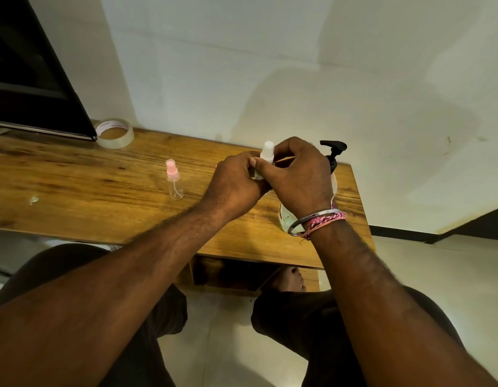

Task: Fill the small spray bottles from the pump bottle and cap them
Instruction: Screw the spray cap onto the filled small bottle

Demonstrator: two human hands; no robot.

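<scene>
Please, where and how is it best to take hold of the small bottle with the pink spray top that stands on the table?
Probably grip the pink-topped spray bottle round its clear body, below the pink top, coming from its near side with the left hand. It stands upright and alone on the wooden table, with free space around it; the narrow top gives a poorer hold.

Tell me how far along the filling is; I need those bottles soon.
Done: nothing clearly; the pink-capped spray bottle on the table looks empty. In hand: left hand and right hand grip the white-capped spray bottle, fill level hidden. Left: fill the pink one from the pump bottle.
</scene>
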